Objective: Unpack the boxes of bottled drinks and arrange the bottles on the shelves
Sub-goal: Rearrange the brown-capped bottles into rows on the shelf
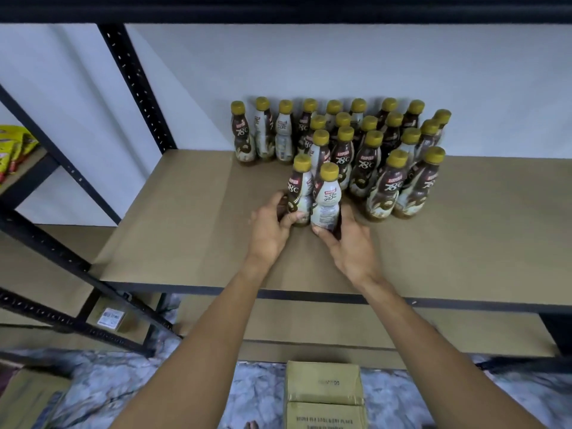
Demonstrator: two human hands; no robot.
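Note:
Several brown-and-white coffee bottles with gold caps [346,140] stand in rows at the back of a tan shelf board [185,230]. In front of that group, my left hand [272,230] grips the lower body of one bottle [301,187]. Beside it, my right hand [349,243] grips the base of a second bottle [327,199]. Both bottles are upright and touch each other on the shelf. A sealed cardboard box [324,394] sits on the floor below, between my forearms.
Black metal uprights [133,85] frame the shelf at the left. A neighbouring rack at far left holds yellow-red packets [15,150]. A lower shelf board [340,323] lies beneath. More cardboard [28,394] sits at bottom left on the marbled floor.

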